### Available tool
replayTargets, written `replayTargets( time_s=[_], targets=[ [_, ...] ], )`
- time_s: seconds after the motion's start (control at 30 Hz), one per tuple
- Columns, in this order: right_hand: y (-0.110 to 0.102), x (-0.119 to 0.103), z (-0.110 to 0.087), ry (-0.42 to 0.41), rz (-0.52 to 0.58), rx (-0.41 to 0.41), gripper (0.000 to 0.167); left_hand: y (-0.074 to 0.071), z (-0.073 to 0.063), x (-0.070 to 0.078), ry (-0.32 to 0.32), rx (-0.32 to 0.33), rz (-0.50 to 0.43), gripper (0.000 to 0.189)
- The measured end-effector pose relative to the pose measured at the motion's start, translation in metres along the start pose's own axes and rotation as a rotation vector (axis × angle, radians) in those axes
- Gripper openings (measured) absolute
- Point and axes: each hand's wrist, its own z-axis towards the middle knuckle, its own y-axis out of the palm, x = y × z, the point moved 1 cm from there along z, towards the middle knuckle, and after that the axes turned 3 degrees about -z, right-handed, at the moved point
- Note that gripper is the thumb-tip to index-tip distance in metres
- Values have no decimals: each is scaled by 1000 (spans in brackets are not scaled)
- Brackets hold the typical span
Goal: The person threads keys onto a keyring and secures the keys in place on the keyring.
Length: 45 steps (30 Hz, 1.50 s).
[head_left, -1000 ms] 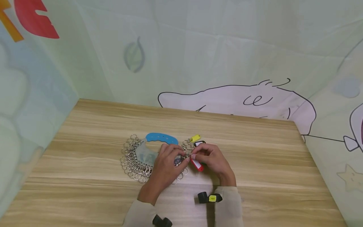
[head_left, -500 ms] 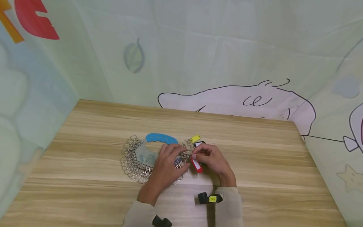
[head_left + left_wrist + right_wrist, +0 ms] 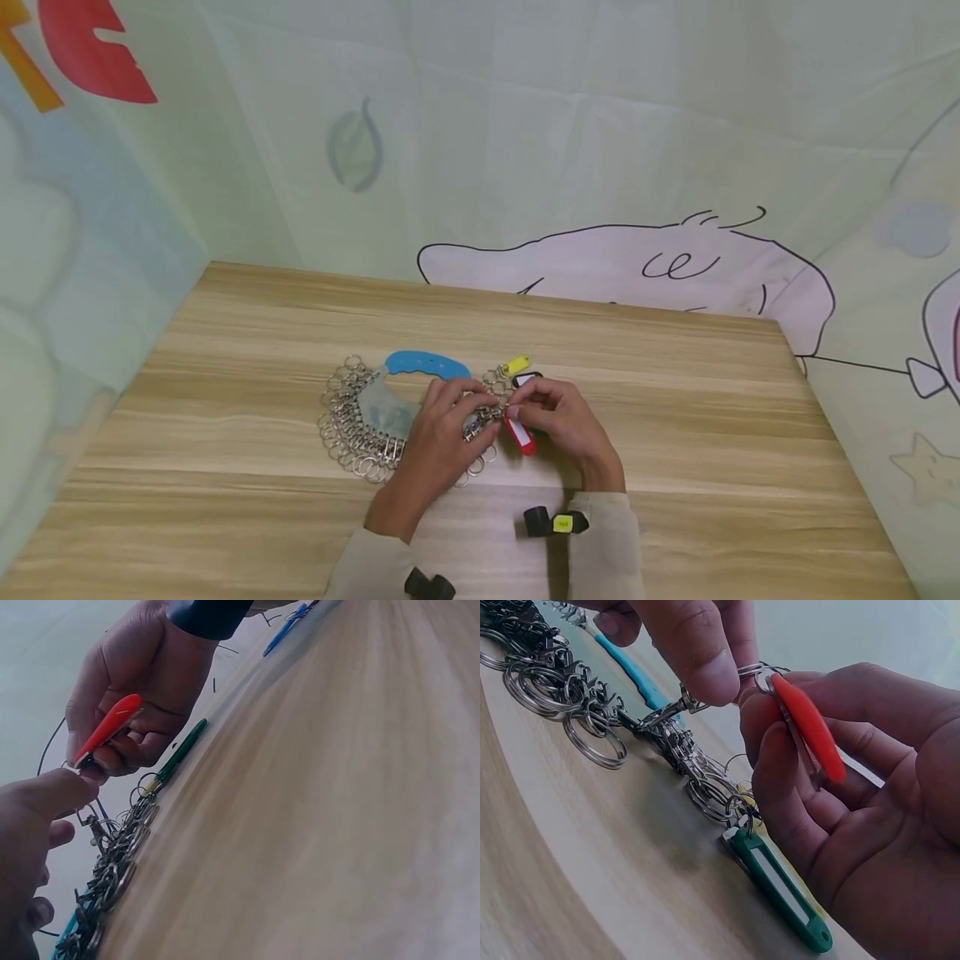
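Observation:
My left hand [image 3: 442, 433] pinches a metal split ring between thumb and fingers, above a pile of key rings and clasps [image 3: 348, 446]. In the right wrist view, the ring shows under the left thumb [image 3: 712, 671]. My right hand [image 3: 566, 421] pinches a red key tag [image 3: 810, 727] near its ring end, right beside the left fingertips; its free end points toward me in the head view. A green key tag [image 3: 780, 892] hangs from rings below the hands. A yellow key tag [image 3: 516, 365] and a black-edged one [image 3: 527, 379] lie just beyond the right hand.
The rings fan around a clear plastic sheet [image 3: 381, 407], partly hidden by the left hand. A blue strip with a wavy edge [image 3: 426, 364] joins it behind. All lie on a wooden table [image 3: 712, 450], with a printed cloth wall [image 3: 600, 150] at its back.
Half a second ago the left thumb was spread away from the fingers; now it has come back up to the ring. The red tag has shifted slightly.

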Motion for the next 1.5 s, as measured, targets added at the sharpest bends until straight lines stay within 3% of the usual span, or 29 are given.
replayTargets(
  time_s=[0.37,1.17,1.5],
  targets=[
    [-2,1,2,-46,-28,-11,9,-1,0,-2,16,12,-30,25],
    [-3,3,0,-97,-6,-41,7,1,-1,-2,-15,-12,-41,19],
    [-3,3,0,-82,-35,-35,7,0,-1,-1,-24,-22,-37,18]
  ],
)
